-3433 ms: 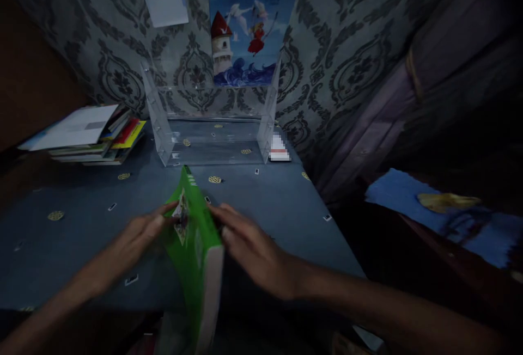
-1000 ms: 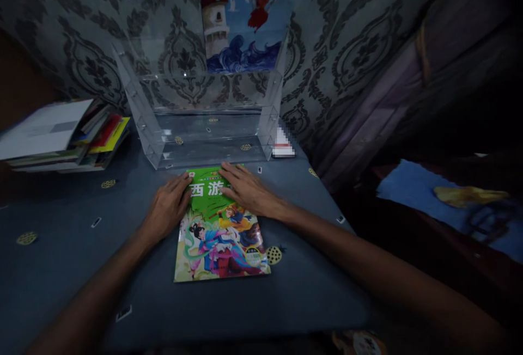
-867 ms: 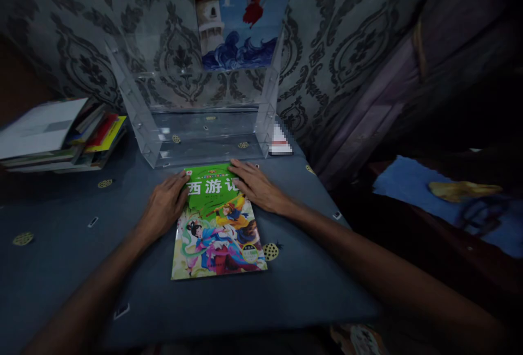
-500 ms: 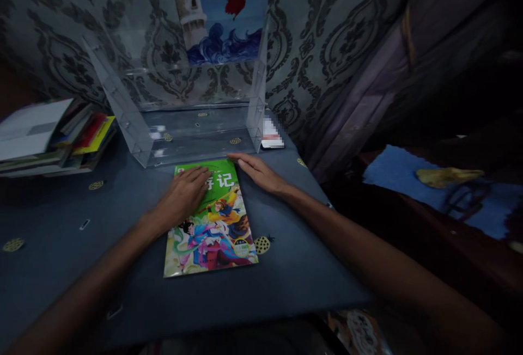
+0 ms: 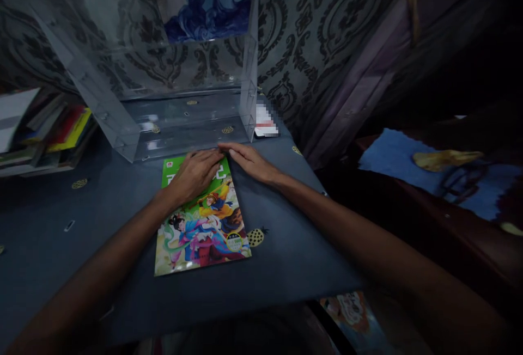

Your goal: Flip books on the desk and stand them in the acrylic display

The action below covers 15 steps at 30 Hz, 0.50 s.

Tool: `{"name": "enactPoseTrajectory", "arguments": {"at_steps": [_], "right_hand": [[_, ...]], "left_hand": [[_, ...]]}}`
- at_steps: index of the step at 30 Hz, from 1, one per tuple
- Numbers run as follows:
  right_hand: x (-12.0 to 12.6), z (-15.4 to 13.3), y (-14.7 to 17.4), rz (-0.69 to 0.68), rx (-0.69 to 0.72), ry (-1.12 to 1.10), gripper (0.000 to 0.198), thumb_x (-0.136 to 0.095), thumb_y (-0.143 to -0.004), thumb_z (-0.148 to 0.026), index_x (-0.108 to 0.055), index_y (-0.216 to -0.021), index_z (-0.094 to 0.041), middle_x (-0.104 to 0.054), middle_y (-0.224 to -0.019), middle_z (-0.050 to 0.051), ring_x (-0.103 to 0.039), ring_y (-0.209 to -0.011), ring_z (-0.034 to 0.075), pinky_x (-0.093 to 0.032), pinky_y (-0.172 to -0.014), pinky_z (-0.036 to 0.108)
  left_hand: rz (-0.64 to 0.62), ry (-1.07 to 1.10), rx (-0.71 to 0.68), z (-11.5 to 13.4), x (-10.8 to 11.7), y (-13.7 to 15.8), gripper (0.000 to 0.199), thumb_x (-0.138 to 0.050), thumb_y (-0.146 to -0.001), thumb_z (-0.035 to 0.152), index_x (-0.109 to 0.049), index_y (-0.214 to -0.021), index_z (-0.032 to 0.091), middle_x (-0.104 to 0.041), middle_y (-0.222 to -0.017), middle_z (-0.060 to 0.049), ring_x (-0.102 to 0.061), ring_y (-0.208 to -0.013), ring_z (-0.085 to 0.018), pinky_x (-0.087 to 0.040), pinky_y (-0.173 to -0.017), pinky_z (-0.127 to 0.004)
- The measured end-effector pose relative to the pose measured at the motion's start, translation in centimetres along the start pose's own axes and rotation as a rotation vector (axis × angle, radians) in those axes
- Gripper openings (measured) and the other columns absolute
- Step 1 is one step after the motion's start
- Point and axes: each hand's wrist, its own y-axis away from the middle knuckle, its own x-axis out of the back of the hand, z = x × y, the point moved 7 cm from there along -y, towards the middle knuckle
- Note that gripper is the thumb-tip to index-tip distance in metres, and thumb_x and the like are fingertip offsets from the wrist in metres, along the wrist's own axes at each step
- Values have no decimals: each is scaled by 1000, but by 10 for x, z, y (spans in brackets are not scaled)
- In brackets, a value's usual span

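Left hand [image 5: 196, 174] lies flat, released, on the book [image 5: 201, 219]; right hand [image 5: 248, 160], also released, rests on the tabletop [image 5: 286, 246] beside it

Book cover [image 5: 200, 224]: title hidden, no text legible

Open blue tabletop [image 5: 286, 246] right of and below the book [image 5: 200, 224]; blocked just ahead by a clear plastic rack [image 5: 163, 99], left by stacked books [image 5: 44, 137].
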Motion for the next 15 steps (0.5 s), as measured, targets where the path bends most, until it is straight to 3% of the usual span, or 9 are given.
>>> {"name": "enactPoseTrajectory", "arguments": {"at_steps": [10, 15], "right_hand": [[-6, -6, 1, -20, 63, 120, 45, -41, -104, -41, -61, -141, -23, -64, -144, 6, -59, -133, 22, -44, -116, 45], [-10, -10, 4, -3, 120, 196, 44, -46, -101, -36, -61, -139, -19, -64, -144, 9, -58, -135, 23, -43, -117, 46]], "left_hand": [[-118, 71, -113, 28, -4, 27, 43, -44, -102, 32, -63, -139, 21, -58, -151, -12, -44, -148, -28, -22, -125, -52], [-123, 19, -161, 37, -4, 34, 41, -44, -104, 31, -62, -139, 20, -59, -150, -12, -44, -148, -29, -24, -124, -55]]}}
